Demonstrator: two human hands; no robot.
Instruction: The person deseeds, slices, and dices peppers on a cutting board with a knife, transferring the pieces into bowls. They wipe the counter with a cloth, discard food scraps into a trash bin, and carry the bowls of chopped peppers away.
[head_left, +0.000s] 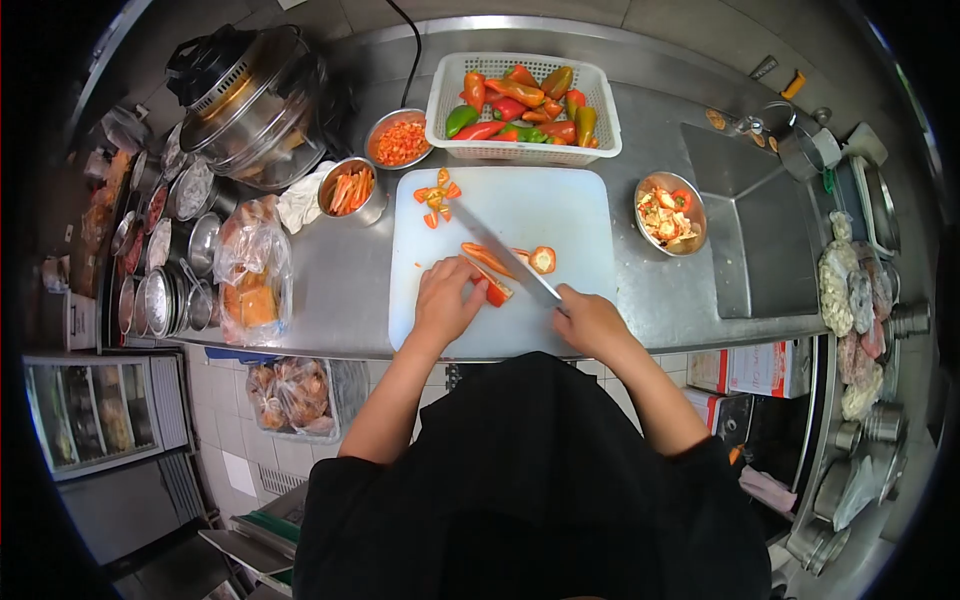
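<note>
My right hand [590,322] is closed around the handle of a kitchen knife [492,243], whose long blade points up and left across the white cutting board [570,205]. Under the fingers of my left hand [445,300] a cut piece of red pepper [497,291] is pressed against the board. More cut pepper [484,257] lies along the blade, partly hidden by it. A pepper's cut-off stem end [542,260] sits to the right of the blade. Small orange-red pepper pieces [437,200] are scattered near the board's upper left corner.
Behind the board stands a white basket [525,150] of whole peppers. Bowls of diced pepper [401,143] and pepper strips [351,190] are at the left, and a bowl of pepper scraps [668,215] at the right, beside the sink [765,240]. Bagged food [252,270] lies further left.
</note>
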